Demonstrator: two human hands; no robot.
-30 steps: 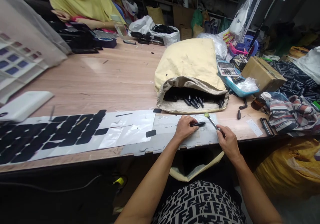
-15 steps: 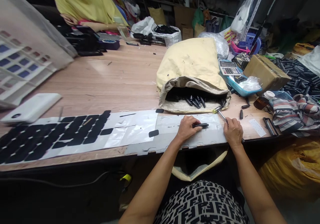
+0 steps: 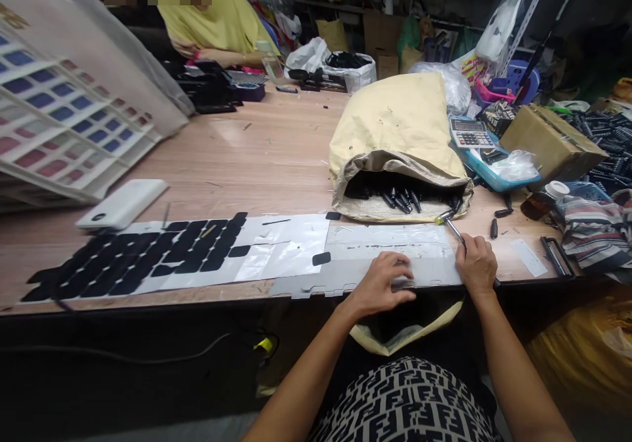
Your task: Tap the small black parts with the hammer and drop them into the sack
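Note:
My left hand (image 3: 382, 284) hovers at the table's front edge, fingers apart, with nothing in it. Just below hangs the open mouth of a cream bag (image 3: 434, 320), dark inside. My right hand (image 3: 476, 264) is wrapped round the handle of a small hammer (image 3: 455, 232) with a metal shaft and a yellowish head. The hammer head rests by the lip of a large cream sack (image 3: 390, 116). Several black tapered pieces (image 3: 402, 199) lie inside the sack's mouth. Beneath my hands is a grey-white sheet (image 3: 365, 248) on the table.
To the left, rows of black rounded patches (image 3: 128, 264) lie on white sheeting beside a white power bank (image 3: 123, 203). A slatted white crate (image 3: 74, 119) leans there. At right are a calculator (image 3: 471, 136), a cardboard box (image 3: 550, 142) and a bottle (image 3: 538, 203). A co-worker's yellow sleeve (image 3: 217, 20) shows behind.
My left hand has let go of the black piece it held and moved down toward the table edge, fingers spread. The right hand keeps the hammer. My view has turned slightly left.

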